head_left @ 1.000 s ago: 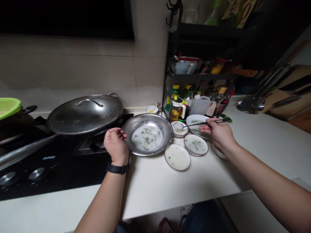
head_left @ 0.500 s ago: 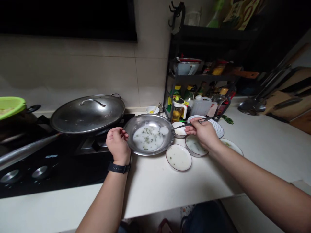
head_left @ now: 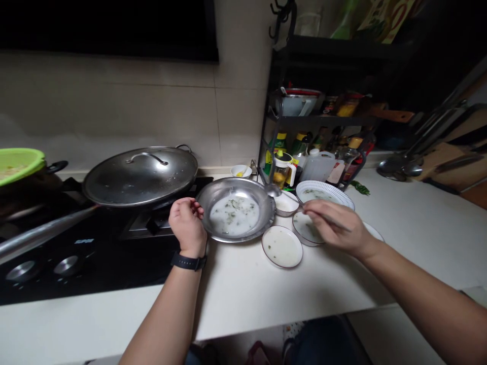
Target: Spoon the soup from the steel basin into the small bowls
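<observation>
My right hand (head_left: 337, 223) is closed round the handle of a metal ladle (head_left: 273, 190). The ladle's head hangs at the right rim of a wide metal basin (head_left: 207, 230), beside a small white bowl (head_left: 287, 204). Thin whitish soup with green leaf bits (head_left: 234, 213) lies in the basin. At the basin's left rim, my left hand (head_left: 187, 223) has its fingers curled; whether they grip the rim is hard to see. Two dark-rimmed bowls, one in front (head_left: 282, 247) and one partly under my right hand (head_left: 304, 228), contain similar soup.
A ribbed white bowl (head_left: 344, 195) with soup stands behind my right hand, and another bowl (head_left: 375, 231) is partly hidden by the wrist. Left is a lidded wok (head_left: 140, 177) on the black hob (head_left: 114, 274). A rack (head_left: 331, 121) with bottles stands behind.
The ladle's head has risen from inside the basin to its right rim. My right hand has moved right and turned, tilting the handle. My left hand stays beside the basin.
</observation>
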A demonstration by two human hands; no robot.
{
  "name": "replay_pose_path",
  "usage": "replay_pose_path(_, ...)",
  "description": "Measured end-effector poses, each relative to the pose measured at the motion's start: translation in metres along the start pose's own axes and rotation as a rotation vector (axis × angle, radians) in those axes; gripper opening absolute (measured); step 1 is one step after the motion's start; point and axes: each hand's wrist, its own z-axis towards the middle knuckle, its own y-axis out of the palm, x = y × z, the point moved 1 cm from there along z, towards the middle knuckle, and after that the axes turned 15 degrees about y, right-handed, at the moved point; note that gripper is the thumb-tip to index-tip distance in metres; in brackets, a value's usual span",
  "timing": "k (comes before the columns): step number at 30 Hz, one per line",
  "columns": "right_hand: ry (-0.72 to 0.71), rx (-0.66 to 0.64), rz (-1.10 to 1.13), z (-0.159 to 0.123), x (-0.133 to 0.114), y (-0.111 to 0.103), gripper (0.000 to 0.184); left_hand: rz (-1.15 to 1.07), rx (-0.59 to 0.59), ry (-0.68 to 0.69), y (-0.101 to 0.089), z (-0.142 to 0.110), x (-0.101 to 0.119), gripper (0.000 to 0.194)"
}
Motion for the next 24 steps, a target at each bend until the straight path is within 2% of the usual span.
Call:
replay_pose_path(2, 0.129, 0.098, -0.019, 0.001, 0.014, -0.005, 0.014, 0.001, 0.002, -0.002, 0.0, 0.0, 0.0, 0.011)
replay_pose_path(4, 0.218, 0.138, -0.046, 0.002, 0.03, -0.003, 0.014, 0.001, -0.002, -0.003, 0.0, 0.001, 0.0, 0.011)
replay_pose_path(9, 0.242, 0.045, -0.064, 0.0, 0.062, 0.015, 0.02, 0.006, 0.006, 0.001, 0.0, 0.001, -0.001, 0.012)
replay_pose_path(11, 0.314, 0.03, -0.012, -0.005, 0.067, 0.02, 0.02, 0.009, 0.005, 0.0, 0.0, 0.001, -0.001, 0.012)
replay_pose_path(14, 0.558, 0.089, 0.207, -0.008, 0.069, 0.024, 0.019, 0.013, -0.002, 0.0, 0.0, 0.001, -0.002, 0.012)
replay_pose_path(19, 1.056, 0.294, 0.73, 0.001, 0.071, 0.028, 0.018, 0.03, -0.011, 0.008, -0.002, 0.001, -0.004, 0.012)
replay_pose_path(21, 1.148, 0.331, 0.839, 0.006, 0.072, 0.027, 0.017, 0.038, -0.007, 0.007, -0.002, 0.001, -0.004, 0.012)
replay_pose_path(24, 1.138, 0.361, 0.874, 0.01, 0.071, 0.018, 0.013, 0.033, -0.009, 0.005, -0.002, 0.001, -0.005, 0.012)
